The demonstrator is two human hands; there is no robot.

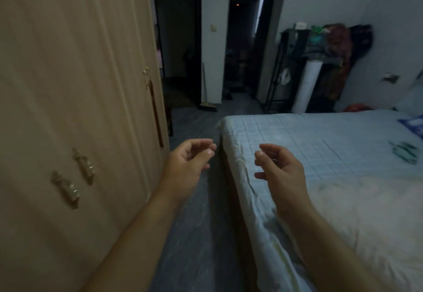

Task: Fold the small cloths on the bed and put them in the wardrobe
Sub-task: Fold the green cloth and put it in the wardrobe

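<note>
My left hand [187, 165] hovers over the floor between wardrobe and bed, fingers loosely curled, holding nothing. My right hand [280, 170] hangs above the bed's near corner, also loosely curled and empty. The beige wardrobe [68, 85] fills the left side with its doors shut; two metal handles [75, 177] sit low on them. The bed [320, 145] with a pale blue checked sheet lies to the right. A small green cloth [405, 152] lies crumpled on the bed near the right edge. A blue patterned cloth [413, 124] shows at the far right edge, cut off.
A narrow strip of grey floor [196, 234] runs between wardrobe and bed. Beyond it is a dark doorway [240, 51] with a broom [207, 104] against the wall. A black rack [295, 67] with piled clothes stands by the far wall.
</note>
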